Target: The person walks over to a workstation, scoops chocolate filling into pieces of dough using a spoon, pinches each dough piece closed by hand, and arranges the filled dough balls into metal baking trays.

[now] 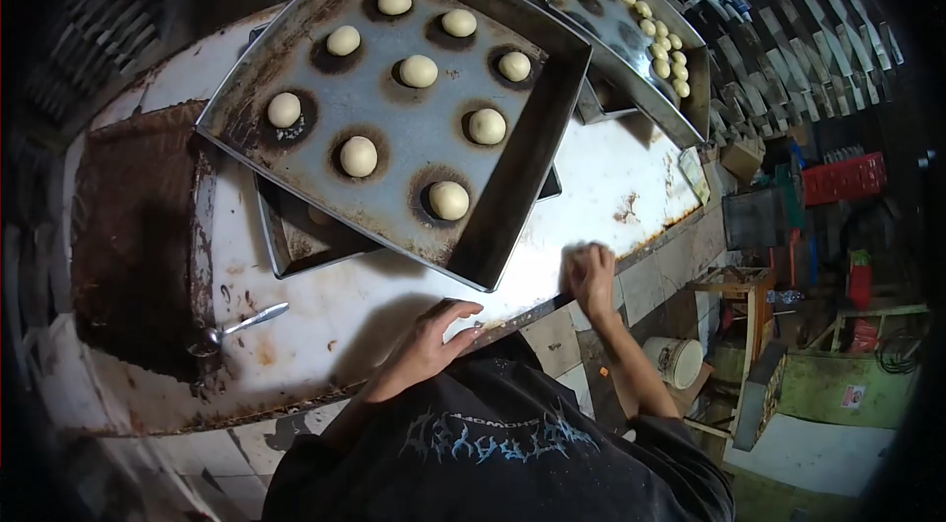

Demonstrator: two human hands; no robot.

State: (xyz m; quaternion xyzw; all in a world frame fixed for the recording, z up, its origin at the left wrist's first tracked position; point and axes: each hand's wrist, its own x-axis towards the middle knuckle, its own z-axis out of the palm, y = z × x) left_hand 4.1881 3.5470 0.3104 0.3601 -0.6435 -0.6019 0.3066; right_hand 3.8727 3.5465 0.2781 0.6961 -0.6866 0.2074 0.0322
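Observation:
My left hand (434, 340) is at the table's front edge, below the tray, with thumb and fingers apart and nothing in it. To its right, my right hand (591, 281) is over the table edge, fingers curled in and slightly blurred; what they hold, if anything, is hidden. In front of both hands lies a large square metal baking tray (384, 113), set at an angle. Several round pale dough balls (419, 71) are spaced apart on it, most on dark round stains. Another tray (315, 236) shows partly beneath it.
A second baking tray (616, 25) at the back right carries several dough balls (660, 51) grouped along one side. On the white table (266, 271), a metal spoon (251, 322) lies beside a dark brown, smeared area (133, 227). A white bucket (680, 362) stands on the right.

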